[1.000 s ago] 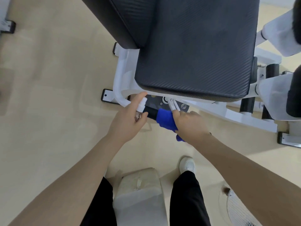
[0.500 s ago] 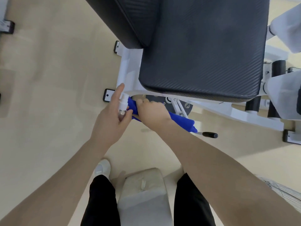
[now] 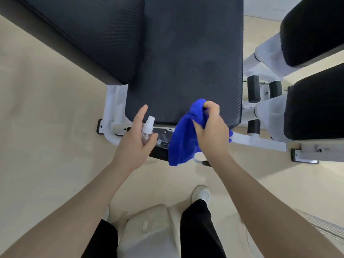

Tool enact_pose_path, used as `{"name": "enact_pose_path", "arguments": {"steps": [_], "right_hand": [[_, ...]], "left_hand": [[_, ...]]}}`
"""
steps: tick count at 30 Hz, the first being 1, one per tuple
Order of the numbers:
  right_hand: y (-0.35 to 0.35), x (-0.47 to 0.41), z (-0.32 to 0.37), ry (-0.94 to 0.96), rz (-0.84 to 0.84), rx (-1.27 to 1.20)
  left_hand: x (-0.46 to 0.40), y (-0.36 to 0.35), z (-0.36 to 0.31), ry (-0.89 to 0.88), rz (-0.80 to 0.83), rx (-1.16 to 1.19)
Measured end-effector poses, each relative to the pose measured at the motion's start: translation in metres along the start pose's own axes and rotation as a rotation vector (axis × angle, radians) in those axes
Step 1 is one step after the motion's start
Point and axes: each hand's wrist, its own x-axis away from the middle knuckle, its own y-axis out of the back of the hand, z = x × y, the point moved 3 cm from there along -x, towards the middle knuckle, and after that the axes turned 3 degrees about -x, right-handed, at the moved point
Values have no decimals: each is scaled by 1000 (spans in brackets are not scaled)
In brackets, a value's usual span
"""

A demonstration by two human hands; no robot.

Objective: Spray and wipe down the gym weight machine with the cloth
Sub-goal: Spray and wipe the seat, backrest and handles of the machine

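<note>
My left hand [image 3: 134,146] grips the spray bottle [image 3: 148,127] and my right hand [image 3: 212,131] clutches the bunched blue cloth [image 3: 183,140] at the seat pad [image 3: 186,62]'s near edge, so next I'd mist and wipe that pad

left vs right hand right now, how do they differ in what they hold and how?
The left hand holds a small clear spray bottle with its index finger straight; the right hand bunches the blue cloth with curled fingers. The bottle stays rigid and points toward the black seat pad; the cloth hangs limp below the fist. Both hover at the pad's near edge.
</note>
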Motion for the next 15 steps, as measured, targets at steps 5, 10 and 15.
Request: {"name": "enact_pose_path", "arguments": {"steps": [5,10,15], "right_hand": [[-55,-15,28,512,160,330],[-49,-30,-10,673,156,686],[3,-22,-57,772,77,715]], "left_hand": [[-10,-12,-8,-23,-47,20],[-18,-36,-9,-40,-56,4],[-17,-53,-53,-146,52,-156]]}}
